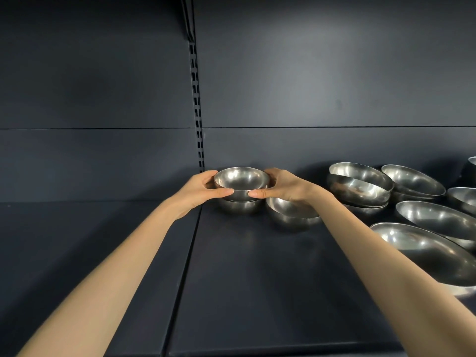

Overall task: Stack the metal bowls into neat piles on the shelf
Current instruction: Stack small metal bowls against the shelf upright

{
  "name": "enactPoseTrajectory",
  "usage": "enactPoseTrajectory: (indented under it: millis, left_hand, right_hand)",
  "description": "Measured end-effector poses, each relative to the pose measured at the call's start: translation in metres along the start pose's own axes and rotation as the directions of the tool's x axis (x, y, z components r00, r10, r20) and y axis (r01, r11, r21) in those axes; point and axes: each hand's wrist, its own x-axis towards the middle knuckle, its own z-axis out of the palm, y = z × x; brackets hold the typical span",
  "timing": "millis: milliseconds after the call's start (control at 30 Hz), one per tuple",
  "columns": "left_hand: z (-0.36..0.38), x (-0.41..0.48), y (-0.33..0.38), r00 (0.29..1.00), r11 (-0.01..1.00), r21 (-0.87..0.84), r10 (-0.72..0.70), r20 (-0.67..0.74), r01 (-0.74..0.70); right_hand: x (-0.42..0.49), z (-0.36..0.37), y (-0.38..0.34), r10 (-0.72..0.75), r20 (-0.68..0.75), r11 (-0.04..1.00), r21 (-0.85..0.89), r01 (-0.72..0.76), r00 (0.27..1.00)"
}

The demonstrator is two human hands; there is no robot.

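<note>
Left hand (198, 191), right hand (286, 188) pinch top steel bowl (240, 179), probably nested in lower bowl (240, 206) near back panel (309, 148). Beside it at 4 o'clock: tilted bowl (291, 215); bare shelf (257, 279) 6–9 o'clock.

Our two bare arms stretch forward and converge.
Our left hand (197, 193) and right hand (287, 188) curl around opposite sides of the top bowl (240, 179), thumbs along its near side with tips nearly meeting, fingers hooked behind its far rim; both wrists are straight.

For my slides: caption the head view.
Left hand and right hand hold a top bowl over a lower bowl on a shelf.
</note>
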Motion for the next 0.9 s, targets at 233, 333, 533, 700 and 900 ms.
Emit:
enactPoseTrajectory:
  millis: [233, 333, 533, 700, 900]
  left_hand:
    - [-0.001, 0.001, -0.006, 1.0, 1.0, -0.019, 0.005, 0.002, -0.005]
    - [-0.001, 0.002, -0.007, 1.0, 1.0, -0.001, -0.006, 0.017, 0.006]
    - [-0.001, 0.002, -0.009, 1.0, 1.0, -0.013, -0.008, 0.022, 0.009]
    - [-0.001, 0.001, -0.008, 1.0, 1.0, 0.012, -0.002, 0.024, 0.002]
    - [-0.003, -0.005, -0.006, 1.0, 0.999, 0.045, -0.007, -0.001, 0.007]
  right_hand:
    - [0.004, 0.004, 0.005, 0.054, 0.031, 0.998, -0.016, -0.054, 0.998]
    - [0.004, 0.004, 0.005, 0.044, 0.011, 0.999, -0.015, -0.044, 0.999]
    - [0.007, 0.005, 0.003, 0.054, -0.008, 0.998, -0.033, -0.054, 0.999]
    - [0.003, 0.006, 0.0, 0.065, -0.021, 0.997, -0.032, -0.065, 0.998]
    - [-0.006, 0.01, -0.004, 0.094, -0.03, 0.996, -0.001, -0.094, 0.995]
